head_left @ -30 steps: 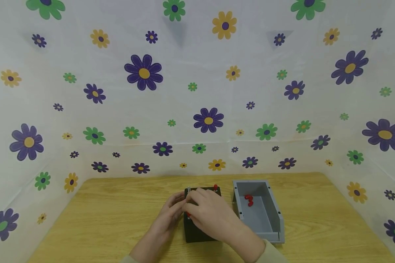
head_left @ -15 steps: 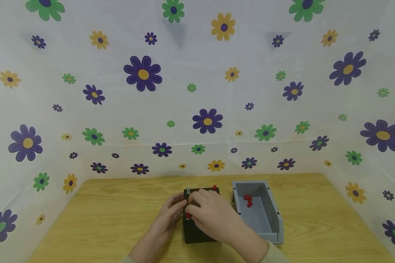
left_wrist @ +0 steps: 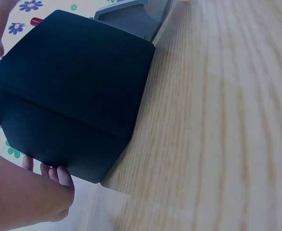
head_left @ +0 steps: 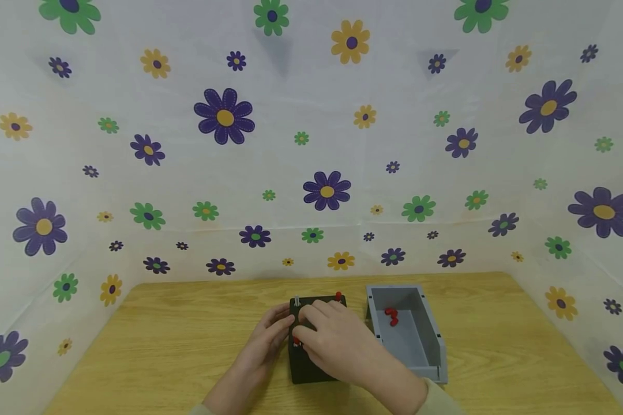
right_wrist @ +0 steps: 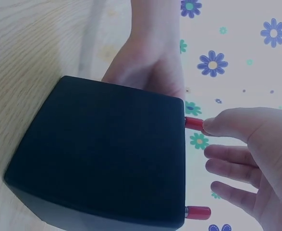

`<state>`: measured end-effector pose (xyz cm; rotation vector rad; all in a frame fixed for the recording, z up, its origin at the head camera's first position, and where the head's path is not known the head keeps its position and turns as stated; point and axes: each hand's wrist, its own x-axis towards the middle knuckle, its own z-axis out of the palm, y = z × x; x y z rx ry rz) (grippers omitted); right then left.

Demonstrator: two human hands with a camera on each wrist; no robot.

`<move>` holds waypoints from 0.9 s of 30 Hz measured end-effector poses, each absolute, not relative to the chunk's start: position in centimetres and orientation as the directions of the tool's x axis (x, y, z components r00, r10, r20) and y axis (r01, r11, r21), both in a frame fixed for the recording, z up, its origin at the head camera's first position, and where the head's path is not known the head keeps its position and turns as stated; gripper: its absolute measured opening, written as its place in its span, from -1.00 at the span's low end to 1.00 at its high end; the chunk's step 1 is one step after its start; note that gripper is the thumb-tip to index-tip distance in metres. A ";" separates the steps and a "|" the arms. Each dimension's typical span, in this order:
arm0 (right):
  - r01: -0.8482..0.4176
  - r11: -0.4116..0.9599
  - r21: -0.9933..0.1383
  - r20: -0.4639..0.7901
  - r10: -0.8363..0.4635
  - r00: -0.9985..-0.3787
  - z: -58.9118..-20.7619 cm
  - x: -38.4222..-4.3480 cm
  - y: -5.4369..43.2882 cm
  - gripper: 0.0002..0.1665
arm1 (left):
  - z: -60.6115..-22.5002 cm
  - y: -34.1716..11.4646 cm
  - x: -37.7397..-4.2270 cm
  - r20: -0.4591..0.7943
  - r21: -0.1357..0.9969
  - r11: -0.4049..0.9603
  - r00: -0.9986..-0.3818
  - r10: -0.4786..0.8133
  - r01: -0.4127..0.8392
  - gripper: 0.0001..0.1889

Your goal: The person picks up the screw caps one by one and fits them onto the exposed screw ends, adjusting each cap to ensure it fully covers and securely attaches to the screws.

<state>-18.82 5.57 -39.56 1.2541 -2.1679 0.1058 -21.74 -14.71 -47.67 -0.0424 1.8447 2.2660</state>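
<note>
A black box point(head_left: 308, 368) stands on the table, with upright metal posts at its top corners. My left hand point(head_left: 262, 343) rests along its left side, thumb at the top edge and fingers against the wall. With thumb and fingertips my right hand point(head_left: 337, 340) pinches a red cap point(right_wrist: 194, 123) on the near-left post; the index finger is largely hidden. A second red cap point(right_wrist: 198, 212) sits on another near post, covered by my hand in the head view. The far-right post bears a red cap point(head_left: 338, 295); the far-left post point(head_left: 297, 301) is bare metal.
A grey open-fronted bin point(head_left: 407, 340) stands right of the box, with several loose red caps point(head_left: 391, 316) inside. The wooden table point(head_left: 187, 346) meets a flower-printed sheet point(head_left: 270, 161) at the back and sides.
The right hand's fingers have shifted slightly right at the near-left cap, and the far-left metal post shows more fully. The left hand and the box have stayed in place.
</note>
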 end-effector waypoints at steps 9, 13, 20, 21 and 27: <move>-0.792 0.556 0.252 0.523 -0.767 -0.372 -39.5 -18.7 5.6 -0.85 | -47.5 -14.6 -21.7 -0.165 0.963 -0.190 -0.975 0.151 -0.192 -0.41; -0.779 0.558 0.285 0.517 -0.774 -0.365 -39.5 -18.7 5.6 -0.83 | -47.5 -14.6 -21.7 -0.162 0.965 -0.183 -0.976 0.143 -0.187 -0.42; -0.748 0.566 0.347 0.476 -0.793 -0.380 -39.3 -18.5 5.7 -0.81 | -47.7 -14.7 -21.8 -0.162 0.967 -0.177 -0.977 0.141 -0.186 -0.41; -0.744 0.567 0.353 0.467 -0.796 -0.385 -39.2 -18.5 5.8 -0.82 | -47.7 -14.7 -21.8 -0.162 0.967 -0.177 -0.977 0.140 -0.185 -0.42; -0.732 0.566 0.379 0.436 -0.807 -0.398 -38.9 -18.4 6.1 -0.82 | -47.8 -14.8 -21.7 -0.168 0.965 -0.177 -0.976 0.136 -0.191 -0.43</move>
